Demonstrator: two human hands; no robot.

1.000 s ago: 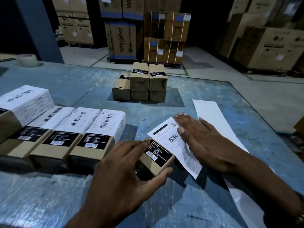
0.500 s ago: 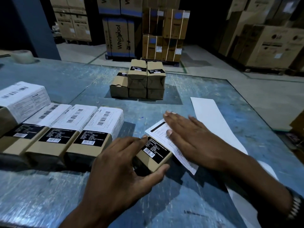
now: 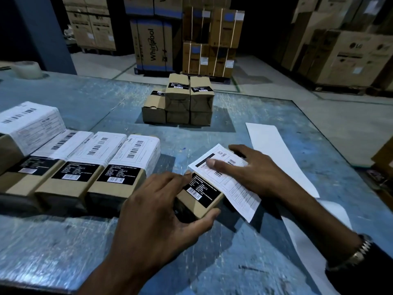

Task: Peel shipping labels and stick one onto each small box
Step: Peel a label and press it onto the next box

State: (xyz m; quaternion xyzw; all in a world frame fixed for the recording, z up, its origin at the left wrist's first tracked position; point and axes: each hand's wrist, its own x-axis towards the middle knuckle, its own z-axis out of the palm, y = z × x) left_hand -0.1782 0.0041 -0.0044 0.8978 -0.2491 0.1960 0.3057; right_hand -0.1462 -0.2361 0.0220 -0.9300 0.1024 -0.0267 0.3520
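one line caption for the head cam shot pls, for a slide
Left hand steadies a small box while the right hand presses a shipping label onto it.

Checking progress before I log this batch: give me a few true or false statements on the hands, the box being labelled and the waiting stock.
1. The left hand grips the small box. True.
2. The right hand lies on the shipping label. True.
3. The label sits fully within the box top. False: it overhangs the right side.
4. The unlabelled boxes at the table's far side lie in a single layer. False: some are stacked.
5. The tape roll lies beside the right hand. False: far left.
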